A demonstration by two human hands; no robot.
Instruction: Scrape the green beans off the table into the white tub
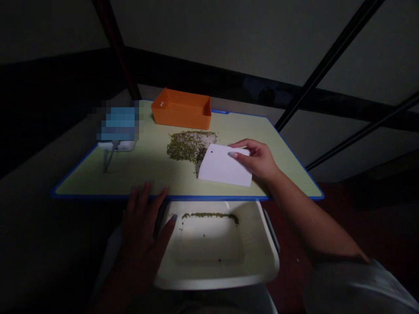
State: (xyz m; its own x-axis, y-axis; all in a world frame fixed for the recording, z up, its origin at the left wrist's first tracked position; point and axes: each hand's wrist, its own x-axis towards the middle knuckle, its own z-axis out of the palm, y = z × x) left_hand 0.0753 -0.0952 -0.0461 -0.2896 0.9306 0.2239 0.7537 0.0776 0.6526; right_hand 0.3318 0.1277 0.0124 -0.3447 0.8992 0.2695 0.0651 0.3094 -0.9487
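Note:
A flat white plastic scraper card (222, 165) lies on the pale green tabletop (147, 172), its far edge against a heap of small green mung beans (190, 146). My right hand (253, 159) grips the card's right end between thumb and fingers. My left hand (144, 222) rests open at the table's blue front edge, fingers spread, just left of a white plastic tray (216, 281). Inside that tray, a thin line of beans (209, 216) sits along the far wall, with a few stray beans on its floor.
An orange plastic box (181, 109) stands at the far edge of the table. On the left is a pixelated blue and white object (119, 128) with a thin stand. Dark poles rise beyond the table, and a reddish floor shows to the right.

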